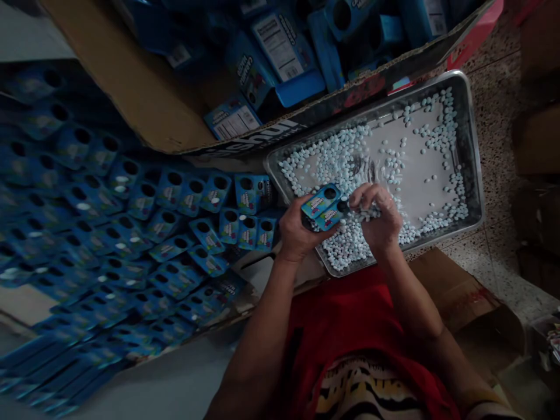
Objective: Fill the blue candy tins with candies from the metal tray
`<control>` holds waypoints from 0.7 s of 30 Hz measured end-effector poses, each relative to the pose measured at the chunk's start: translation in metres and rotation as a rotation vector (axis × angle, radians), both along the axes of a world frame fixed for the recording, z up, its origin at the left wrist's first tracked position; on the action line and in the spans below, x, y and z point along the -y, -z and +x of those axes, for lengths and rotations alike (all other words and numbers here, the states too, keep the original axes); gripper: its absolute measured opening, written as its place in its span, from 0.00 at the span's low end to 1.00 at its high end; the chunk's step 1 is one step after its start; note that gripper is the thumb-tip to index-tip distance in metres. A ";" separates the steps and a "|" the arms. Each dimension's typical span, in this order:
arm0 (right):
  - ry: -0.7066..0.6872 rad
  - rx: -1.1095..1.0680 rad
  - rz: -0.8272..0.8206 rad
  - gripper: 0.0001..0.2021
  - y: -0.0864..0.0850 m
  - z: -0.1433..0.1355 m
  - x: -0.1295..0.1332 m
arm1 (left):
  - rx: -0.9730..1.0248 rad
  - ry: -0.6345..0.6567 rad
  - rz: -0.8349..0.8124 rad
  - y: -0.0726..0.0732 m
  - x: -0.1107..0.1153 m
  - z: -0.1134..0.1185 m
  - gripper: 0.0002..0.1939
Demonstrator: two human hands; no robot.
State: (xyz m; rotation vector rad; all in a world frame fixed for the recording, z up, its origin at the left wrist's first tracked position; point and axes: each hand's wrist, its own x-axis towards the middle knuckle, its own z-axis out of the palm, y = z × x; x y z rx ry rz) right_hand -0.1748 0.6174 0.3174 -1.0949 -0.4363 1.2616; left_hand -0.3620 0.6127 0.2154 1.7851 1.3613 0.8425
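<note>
Two small blue candy boxes (pixel 322 209), side by side with dark round holes in their printed faces, are gripped in my left hand (pixel 298 232). They are tilted over the near left part of a metal tray (pixel 480 175). Right beside the boxes, my right hand (pixel 380 217) has its fingers curled around pale blue candies, partly hidden by the fingers. Many more pale blue oval candies (pixel 345 251) lie in the tray, heaped thickest at its left end and scattered thinly to the right.
Rows of blue boxes (pixel 168 224) with holes stand on the left, some showing white candies at the opening. Behind the tray is a large cardboard carton (pixel 126 99) full of loose blue boxes (pixel 284 49). An open brown carton (pixel 455 291) sits at the near right on the speckled floor (pixel 494 76).
</note>
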 end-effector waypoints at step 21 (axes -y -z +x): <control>-0.163 0.130 -0.034 0.29 0.014 -0.018 -0.034 | -0.008 0.152 -0.077 -0.029 -0.010 -0.010 0.38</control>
